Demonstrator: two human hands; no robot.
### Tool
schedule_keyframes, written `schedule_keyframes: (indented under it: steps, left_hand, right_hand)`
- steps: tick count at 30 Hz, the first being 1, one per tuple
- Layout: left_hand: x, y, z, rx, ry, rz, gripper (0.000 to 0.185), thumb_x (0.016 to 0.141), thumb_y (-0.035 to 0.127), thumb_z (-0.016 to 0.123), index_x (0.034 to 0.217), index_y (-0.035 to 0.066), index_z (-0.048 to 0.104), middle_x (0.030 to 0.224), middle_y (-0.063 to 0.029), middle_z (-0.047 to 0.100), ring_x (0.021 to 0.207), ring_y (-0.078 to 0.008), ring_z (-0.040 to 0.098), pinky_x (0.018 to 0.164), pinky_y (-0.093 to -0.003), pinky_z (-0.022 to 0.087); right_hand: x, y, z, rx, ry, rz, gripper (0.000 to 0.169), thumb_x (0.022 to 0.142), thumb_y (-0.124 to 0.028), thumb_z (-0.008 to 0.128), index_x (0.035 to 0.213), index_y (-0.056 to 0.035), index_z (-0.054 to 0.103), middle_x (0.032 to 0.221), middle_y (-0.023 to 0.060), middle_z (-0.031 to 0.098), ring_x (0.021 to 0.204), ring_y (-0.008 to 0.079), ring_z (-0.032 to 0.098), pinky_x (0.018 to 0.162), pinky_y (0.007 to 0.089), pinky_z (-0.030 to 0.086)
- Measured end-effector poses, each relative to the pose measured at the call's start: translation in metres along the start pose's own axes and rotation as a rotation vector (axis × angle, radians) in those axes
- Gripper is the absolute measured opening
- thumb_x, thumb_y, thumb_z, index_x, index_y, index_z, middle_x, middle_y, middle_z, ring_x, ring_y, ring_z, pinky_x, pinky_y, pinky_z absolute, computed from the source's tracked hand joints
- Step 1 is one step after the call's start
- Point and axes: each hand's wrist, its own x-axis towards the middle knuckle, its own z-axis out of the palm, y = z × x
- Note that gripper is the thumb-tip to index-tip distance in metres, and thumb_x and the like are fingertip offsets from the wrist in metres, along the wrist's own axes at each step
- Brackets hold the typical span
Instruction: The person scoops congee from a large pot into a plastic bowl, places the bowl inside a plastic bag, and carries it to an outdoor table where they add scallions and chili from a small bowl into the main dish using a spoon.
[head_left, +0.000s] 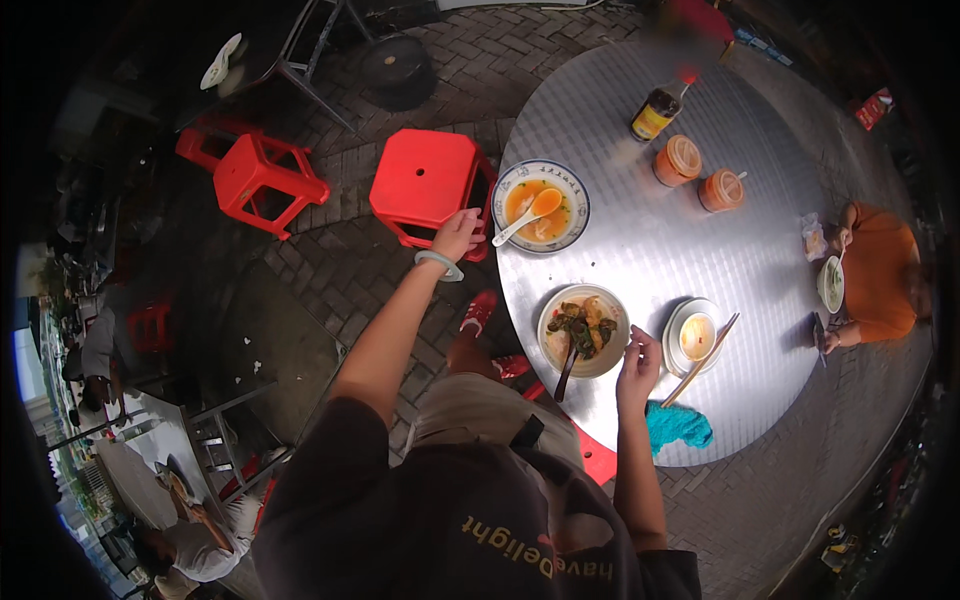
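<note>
My left hand (459, 235), with a pale bangle on the wrist, hovers between a red plastic stool (421, 174) and the round metal table (750, 262). Just past its fingertips, a blue-rimmed bowl of orange soup (517, 180) stands at the table edge, a white spoon (529, 217) resting in it. My right hand (640, 360) is loosely curled beside a bowl of leftover food scraps (589, 330); whether a fingertip touches its rim is unclear. A dark spoon (566, 371) leans in that bowl. Nothing shows in either hand.
Right of my right hand are a small cup on stacked dishes (694, 337), wooden chopsticks (701, 360) and a teal cloth (679, 427). Farther back stand a sauce bottle (658, 111) and two lidded jars (677, 160). A person (881, 274) in orange eats opposite. More red stools (259, 180) stand left.
</note>
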Motion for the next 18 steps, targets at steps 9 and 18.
schedule_keyframes:
  steps: [9,18]
  left_hand:
    - [0.021,0.044,0.036,-0.367,-0.336,-0.287,0.047,0.090,0.002,0.043,0.134,0.012,0.032,0.117,-0.0147,0.056,0.085,-0.0272,0.067,0.071,-0.0391,0.060]
    - [-0.033,0.058,0.043,-0.366,-0.381,-0.255,0.056,0.083,-0.002,0.046,0.130,0.015,0.023,0.119,-0.0160,0.053,0.092,-0.0289,0.067,0.070,-0.0407,0.060]
  right_hand:
    - [-0.017,-0.032,0.027,-0.099,-0.039,-0.110,0.016,0.093,-0.005,0.053,0.107,-0.0025,0.059,0.097,0.0062,0.060,0.079,0.0122,0.057,0.065,0.0232,0.045]
    - [0.015,-0.108,0.088,-0.561,-0.309,-0.480,0.048,0.080,-0.013,0.065,0.127,-0.0139,0.054,0.090,0.0071,0.055,0.080,0.0243,0.060,0.062,0.0350,0.051]
